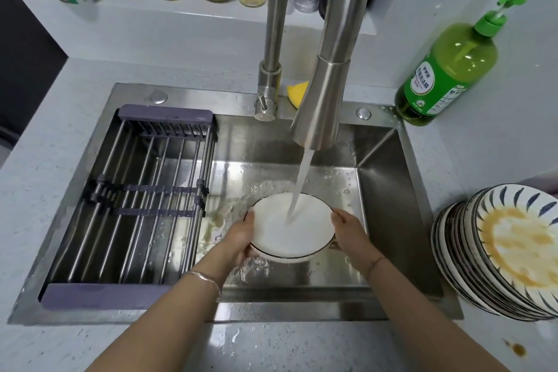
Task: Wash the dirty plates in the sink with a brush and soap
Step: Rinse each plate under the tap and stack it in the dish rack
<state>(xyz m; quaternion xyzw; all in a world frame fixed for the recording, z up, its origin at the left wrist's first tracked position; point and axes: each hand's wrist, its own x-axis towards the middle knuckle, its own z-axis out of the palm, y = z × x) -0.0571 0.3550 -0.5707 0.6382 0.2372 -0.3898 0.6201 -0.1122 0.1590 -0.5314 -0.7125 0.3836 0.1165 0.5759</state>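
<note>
The plate point(291, 228) sits low in the sink point(389, 205), toward its front edge and right of the rack point(133, 199), held face up under the stream point(302, 181) from the faucet point(326, 93). The water lands just right of the plate's middle and sheets over a white surface that shows no stain. The left hand point(240, 234) grips the plate's left rim, thumb over the top; the right hand point(347, 228) pinches the right rim, so both are closed on the plate. No brush shows in either hand or anywhere in view.

This looks like the rinse step on one plate. The rack over the sink's left half stands empty, so the next move is probably to tip the plate to shed water and stand it between the rack's bars, which calls for a firm hold on a wet, slippery rim.

On the counter at the sink's right edge a stack point(495, 254) of patterned plates waits, the top one smeared orange-brown. The soap point(447, 69) stands at the sink's back right corner, and a yellow sponge point(297, 92) peeks out behind the faucet, so much of the task remains
</note>
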